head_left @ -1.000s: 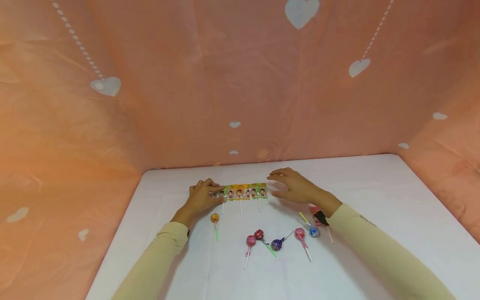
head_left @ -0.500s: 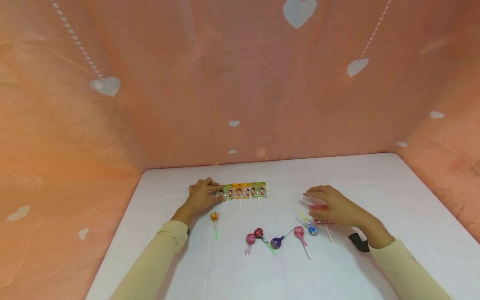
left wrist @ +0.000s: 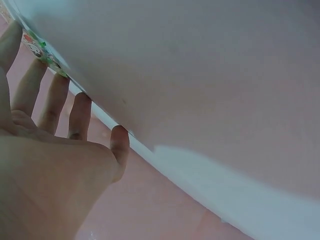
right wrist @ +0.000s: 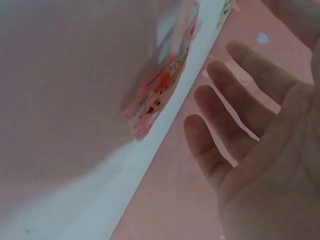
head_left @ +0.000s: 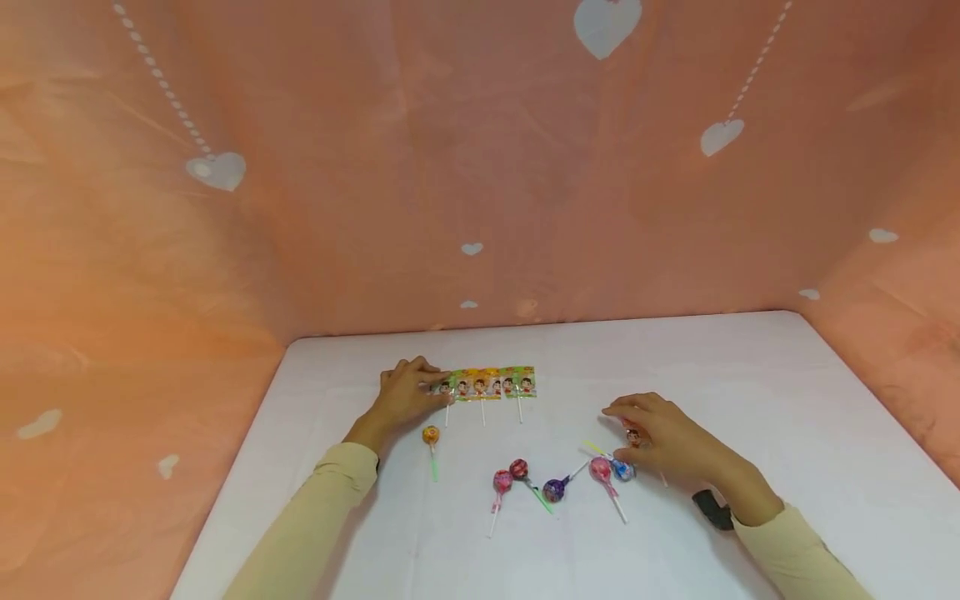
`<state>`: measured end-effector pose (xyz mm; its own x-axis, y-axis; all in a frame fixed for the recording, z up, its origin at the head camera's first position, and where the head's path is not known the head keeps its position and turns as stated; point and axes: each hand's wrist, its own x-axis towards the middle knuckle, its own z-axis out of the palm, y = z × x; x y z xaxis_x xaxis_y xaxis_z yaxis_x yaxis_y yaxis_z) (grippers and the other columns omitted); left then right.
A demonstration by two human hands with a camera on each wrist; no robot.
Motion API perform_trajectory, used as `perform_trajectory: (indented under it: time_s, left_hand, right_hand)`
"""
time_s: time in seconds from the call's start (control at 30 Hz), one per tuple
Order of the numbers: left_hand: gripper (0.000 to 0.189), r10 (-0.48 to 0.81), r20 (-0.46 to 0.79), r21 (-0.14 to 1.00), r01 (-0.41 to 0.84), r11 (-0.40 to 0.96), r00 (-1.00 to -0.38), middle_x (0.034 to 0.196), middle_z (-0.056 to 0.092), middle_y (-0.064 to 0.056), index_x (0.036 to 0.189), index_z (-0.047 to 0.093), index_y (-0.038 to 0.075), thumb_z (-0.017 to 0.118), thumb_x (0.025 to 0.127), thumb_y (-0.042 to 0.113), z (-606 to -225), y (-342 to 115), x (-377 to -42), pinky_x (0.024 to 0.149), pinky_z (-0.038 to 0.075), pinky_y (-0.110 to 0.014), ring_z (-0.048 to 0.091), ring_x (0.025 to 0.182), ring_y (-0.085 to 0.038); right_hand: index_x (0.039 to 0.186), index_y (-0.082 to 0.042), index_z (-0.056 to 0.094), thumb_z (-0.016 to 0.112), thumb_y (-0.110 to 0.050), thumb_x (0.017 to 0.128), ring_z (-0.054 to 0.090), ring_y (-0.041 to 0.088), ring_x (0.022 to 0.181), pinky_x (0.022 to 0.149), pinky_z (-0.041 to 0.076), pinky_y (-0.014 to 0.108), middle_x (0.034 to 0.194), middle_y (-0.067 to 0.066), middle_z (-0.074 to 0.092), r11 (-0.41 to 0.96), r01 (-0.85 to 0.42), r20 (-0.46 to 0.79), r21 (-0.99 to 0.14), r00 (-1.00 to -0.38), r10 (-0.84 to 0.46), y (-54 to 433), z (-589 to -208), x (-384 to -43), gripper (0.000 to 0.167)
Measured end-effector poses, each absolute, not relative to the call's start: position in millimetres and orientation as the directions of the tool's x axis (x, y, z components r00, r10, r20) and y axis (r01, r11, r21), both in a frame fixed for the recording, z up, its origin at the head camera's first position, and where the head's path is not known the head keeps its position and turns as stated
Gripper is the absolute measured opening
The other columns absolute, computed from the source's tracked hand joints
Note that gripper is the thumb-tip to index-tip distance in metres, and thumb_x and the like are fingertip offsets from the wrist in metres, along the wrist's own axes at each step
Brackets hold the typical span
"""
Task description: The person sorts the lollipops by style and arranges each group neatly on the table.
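My left hand (head_left: 408,395) rests on the table at the left end of a row of flat-packed lollipops. Its thumb and fingers lie at the green wrapper of the leftmost lollipop (head_left: 446,388); in the left wrist view the fingers are spread and fairly straight. Beside it are an orange-wrapped lollipop (head_left: 478,385) and another green one (head_left: 519,382). My right hand (head_left: 671,437), fingers loosely bent, hovers over a red-wrapped flat lollipop (right wrist: 157,92) and mostly hides it in the head view. The right thumb is close to a blue ball lollipop (head_left: 622,470) with a yellow stick.
Nearer the front of the white table (head_left: 420,533) lie a yellow ball lollipop (head_left: 431,435), a pink one (head_left: 502,481), a red one (head_left: 519,469), a purple one (head_left: 554,490) and another pink one (head_left: 601,469). A peach curtain (head_left: 420,183) hangs behind.
My right hand has moved away from the row's right end, rightward and nearer, over the red-wrapped lollipop. The blue lollipop has shifted slightly left and turned. My left hand has stayed put.
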<state>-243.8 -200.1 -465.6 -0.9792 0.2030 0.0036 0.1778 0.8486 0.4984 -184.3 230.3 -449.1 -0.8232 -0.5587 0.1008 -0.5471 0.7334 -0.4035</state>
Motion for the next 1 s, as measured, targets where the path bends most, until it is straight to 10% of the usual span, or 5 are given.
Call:
perform_trajectory:
  time_s: [1.0]
  left_hand:
    - [0.050,0.183,-0.021,0.508,0.147,0.849,-0.983,0.126,0.060,-0.001,0.131,0.065,0.026,0.077,0.085,0.041,-464,-198,-243,0.108,0.024,-0.051,0.049,0.116,-0.024]
  right_hand:
    - [0.134,-0.010,0.061,0.082,-0.023,0.079,0.049,0.042,0.128,0.101,0.040,0.064,0.138,0.017,0.056,0.732,-0.494,0.058,-0.470,-0.844,-0.533,277,-453,-187,0.061]
